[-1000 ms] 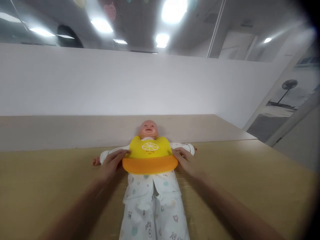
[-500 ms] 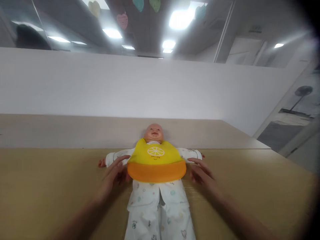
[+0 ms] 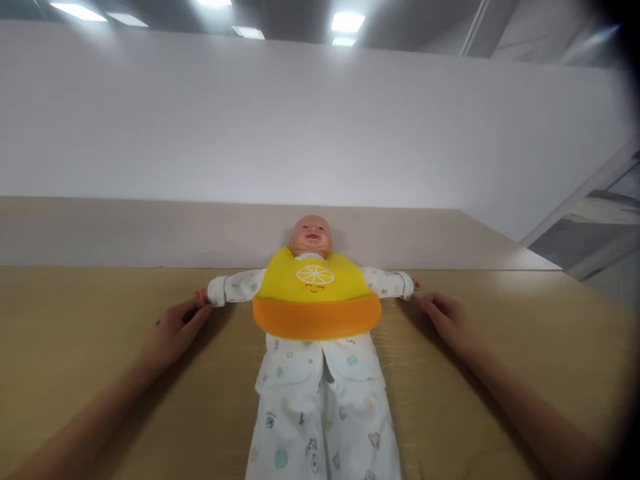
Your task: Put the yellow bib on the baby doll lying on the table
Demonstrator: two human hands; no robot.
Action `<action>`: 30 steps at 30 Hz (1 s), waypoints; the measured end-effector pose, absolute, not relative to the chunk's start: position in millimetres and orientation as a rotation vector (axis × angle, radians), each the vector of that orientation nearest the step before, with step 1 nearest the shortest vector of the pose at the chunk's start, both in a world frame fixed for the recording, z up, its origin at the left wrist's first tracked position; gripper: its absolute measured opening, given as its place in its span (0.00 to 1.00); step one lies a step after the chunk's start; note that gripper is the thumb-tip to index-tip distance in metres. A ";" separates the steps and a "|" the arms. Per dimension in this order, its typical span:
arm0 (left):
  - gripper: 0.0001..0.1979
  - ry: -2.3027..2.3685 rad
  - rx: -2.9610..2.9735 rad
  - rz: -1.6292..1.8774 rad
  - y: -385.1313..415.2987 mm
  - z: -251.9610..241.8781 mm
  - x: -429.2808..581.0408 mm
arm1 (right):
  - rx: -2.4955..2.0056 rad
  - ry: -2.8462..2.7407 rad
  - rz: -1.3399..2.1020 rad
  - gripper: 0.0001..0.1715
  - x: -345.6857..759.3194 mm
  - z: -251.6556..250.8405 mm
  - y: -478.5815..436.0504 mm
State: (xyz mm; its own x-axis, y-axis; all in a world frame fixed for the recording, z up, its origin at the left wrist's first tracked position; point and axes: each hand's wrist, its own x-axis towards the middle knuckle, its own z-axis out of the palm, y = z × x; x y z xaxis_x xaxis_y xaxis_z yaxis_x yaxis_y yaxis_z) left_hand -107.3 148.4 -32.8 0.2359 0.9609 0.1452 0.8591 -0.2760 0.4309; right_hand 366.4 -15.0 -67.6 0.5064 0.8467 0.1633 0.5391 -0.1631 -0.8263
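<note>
A baby doll (image 3: pixel 311 235) lies on its back, arms stretched out sideways, in a white printed outfit (image 3: pixel 325 400). Over its chest sits a yellow bib (image 3: pixel 285 277) with a white citrus slice, a smiling design and an orange pocket (image 3: pixel 317 319) along the bottom. At the doll's hand on the left (image 3: pixel 201 295), my left hand (image 3: pixel 177 328) is closed, thumb and fingertips around the small hand. My right hand (image 3: pixel 445 317) is beside the doll's hand on the right (image 3: pixel 416 285), partly open, thumb and forefinger slightly apart just below it; contact is unclear.
The doll lies on a light wooden table (image 3: pixel 500 333). Behind its head is a paler raised strip (image 3: pixel 125 233), then a white partition (image 3: pixel 300 120). The table's right edge slants away toward a grey floor area (image 3: pixel 575 250).
My hands have moved outward from the bib's sides to the doll's two hands, the left closing around one. The view has tipped down. The bib stays on the doll's chest.
</note>
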 end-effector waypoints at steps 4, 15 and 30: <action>0.15 1.643 2.445 0.292 154.7 -35.2 -98.4 | -1.794 -1.153 0.515 0.19 377.5 -64.8 -10.0; 0.18 1.596 2.421 0.395 158.3 -45.6 -109.0 | -1.934 -1.101 0.259 0.13 386.4 -67.2 1.9; 0.19 1.572 2.347 0.394 151.8 -40.8 -108.8 | -1.990 -1.342 0.164 0.13 392.7 -81.4 -8.6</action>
State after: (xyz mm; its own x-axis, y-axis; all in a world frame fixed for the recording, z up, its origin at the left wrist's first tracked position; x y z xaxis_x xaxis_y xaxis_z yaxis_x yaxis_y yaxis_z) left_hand -108.8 151.8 -40.8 0.3679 0.9276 0.0651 0.8488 -0.3636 0.3838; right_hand 392.7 -8.6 -81.4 0.4503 0.8489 0.2766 0.7575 -0.1993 -0.6217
